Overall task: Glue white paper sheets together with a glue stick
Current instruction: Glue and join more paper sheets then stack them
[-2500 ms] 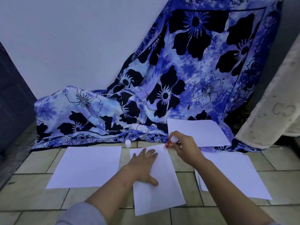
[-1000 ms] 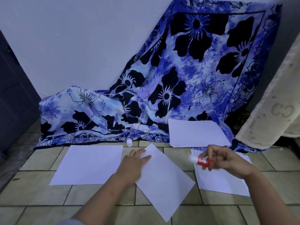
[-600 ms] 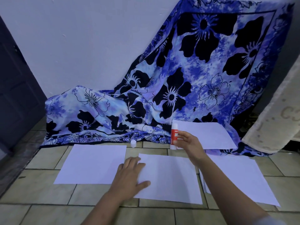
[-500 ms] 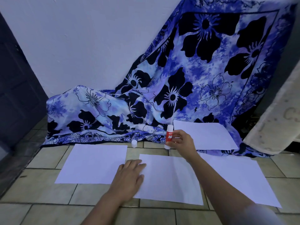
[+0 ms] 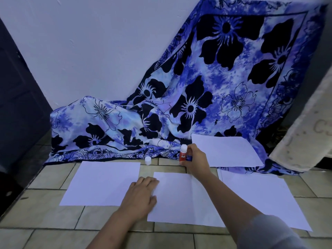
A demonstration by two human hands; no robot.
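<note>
Glue stick [image 5: 182, 155] tipped upright, white end up, right hand [image 5: 197, 159] gripping it

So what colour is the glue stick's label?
Mostly red, some blue; glue stick shows best in head view.

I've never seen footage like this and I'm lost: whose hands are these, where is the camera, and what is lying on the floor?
There is no machine here. A person wears one wide-angle camera on the head, and it looks down at their own two hands. The left hand lies flat on the edge of the middle sheet, pressing it to the tiled floor. The right hand has its grip round a red glue stick, held upright with its white tip showing. The small white cap, probably the stick's, stands nearby. A left sheet and a right sheet lie either side. A paper pile rests on the blue flowered cloth draped against the wall.
</note>
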